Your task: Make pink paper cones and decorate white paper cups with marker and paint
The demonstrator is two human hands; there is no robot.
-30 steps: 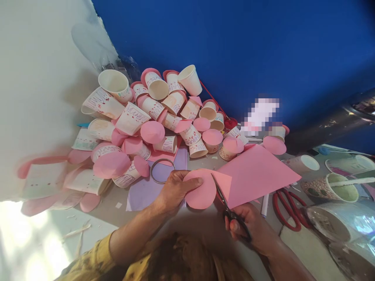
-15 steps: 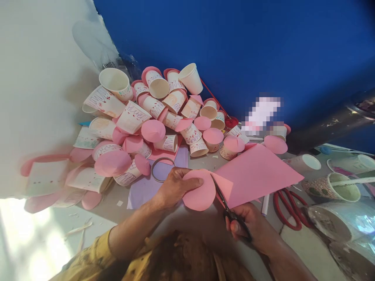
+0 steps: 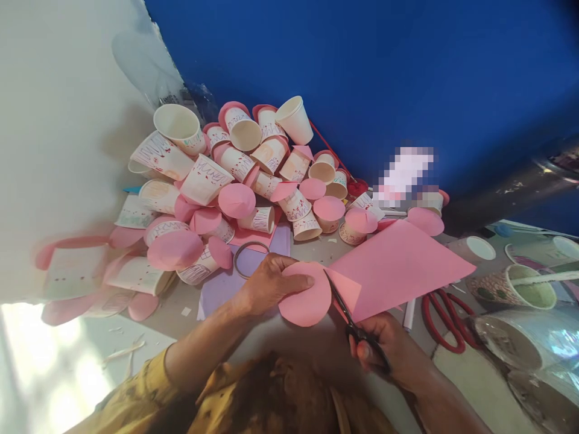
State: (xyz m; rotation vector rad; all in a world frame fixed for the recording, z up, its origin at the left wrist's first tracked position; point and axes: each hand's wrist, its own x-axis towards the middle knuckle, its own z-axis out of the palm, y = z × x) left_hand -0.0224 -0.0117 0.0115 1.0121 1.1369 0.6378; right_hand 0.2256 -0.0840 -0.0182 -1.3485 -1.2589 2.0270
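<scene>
We held a pink round paper disc in our left hand, above the near middle of the grey tabletop. The left thumb pressed on the disc's upper face and the other fingers were largely hidden behind it, so that the fingers were clamped on its left side.

We gripped a pair of dark-handled metal scissors in our right hand. The right fingers were closed around the handles; the blades pointed up and left, with the tip beside the disc's right edge. We could not tell how far apart the blades stood.

A large pink paper sheet lay to the right of the disc, its pointed corner directed toward the tabletop's right edge. A lilac paper sheet lay left of centre, with a thin grey ring resting on it.

White paper cups with pen lines, many bearing pink paper pieces, were heaped toward the tabletop's far left corner. Toward the right edge, we noted red-handled scissors, a white marker and a brown-patterned cup containing a white stick.
</scene>
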